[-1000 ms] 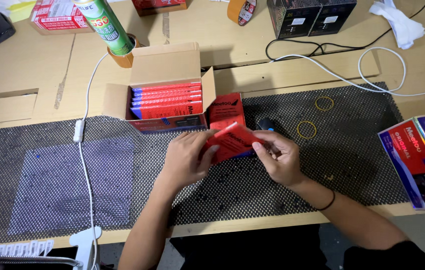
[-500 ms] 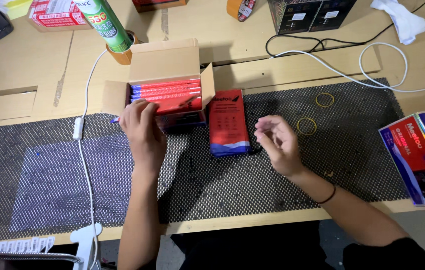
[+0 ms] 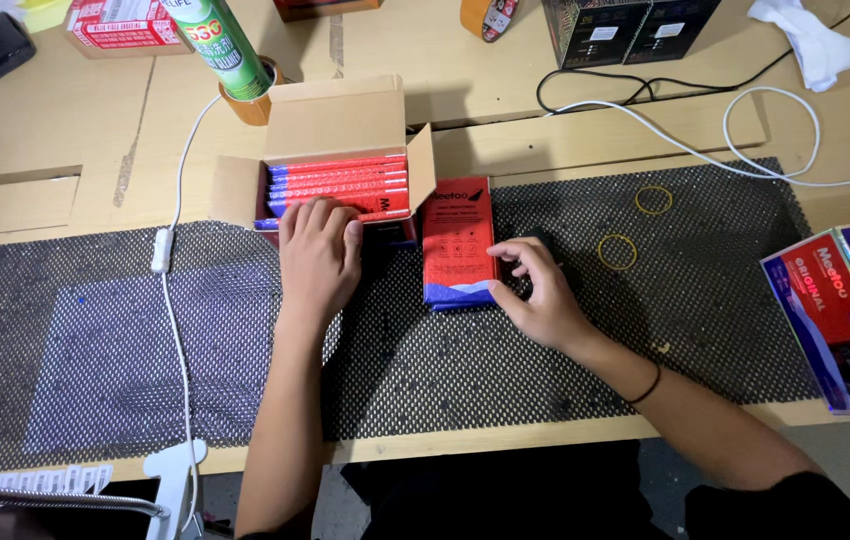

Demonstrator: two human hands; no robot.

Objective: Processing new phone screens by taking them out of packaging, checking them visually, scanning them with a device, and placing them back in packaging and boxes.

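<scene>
An open cardboard box (image 3: 335, 125) stands on the table with a row of flat red-and-blue packets (image 3: 340, 185) inside. My left hand (image 3: 319, 252) lies on the front of the box, fingertips on the nearest packets. A single red packet (image 3: 458, 250) lies flat on the black mesh mat (image 3: 425, 350) just right of the box. My right hand (image 3: 537, 293) rests beside that packet, fingers touching its right edge, over a small black object that is mostly hidden.
Two yellow rubber bands (image 3: 617, 252) lie on the mat to the right. Red-and-blue retail boxes (image 3: 840, 315) sit at the right edge. A white cable (image 3: 177, 300) runs down the left; a green spray can (image 3: 218, 45), tape and dark boxes (image 3: 625, 25) stand behind.
One second ago both hands held a red packet above the mat. It now lies flat beside the box; my left hand has moved to the box, my right rests at the packet's edge.
</scene>
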